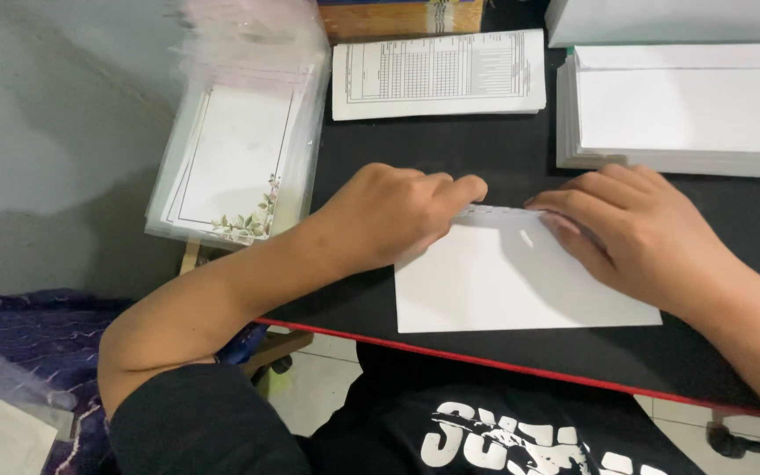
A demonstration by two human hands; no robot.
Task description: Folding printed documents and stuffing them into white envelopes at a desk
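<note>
The fingers [450, 195] of the left hand [389, 215] are curled closed and pinch the top edge of a plain white rectangular paper envelope [512, 281], at a narrow strip along that edge that looks like a folded flap; the fingers [573, 220] of the right hand [635, 233] lie flat and pressed together on the same edge from the other side, holding it down rather than gripping it. The envelope lies flat on the black surface [433, 149], its lower edge close to the red-trimmed front rim [485, 359] just above the person's lap. To do this well, I judge both hands should keep even pressure along the whole top edge, so the strip stays straight and the sheet does not skew. Room is tight: a tall stack of plain white paper sheets [679, 114] sits just beyond the right hand, nearly touching the knuckles, and a white printed form with a grid of lines [439, 75] lies farther back, apart from the envelope. To the left, a pile of clear plastic sleeves holding white cards with a leaf border [239, 163] overhangs the surface's left edge. The freest room for sliding the envelope is between the two hands and the printed form.
</note>
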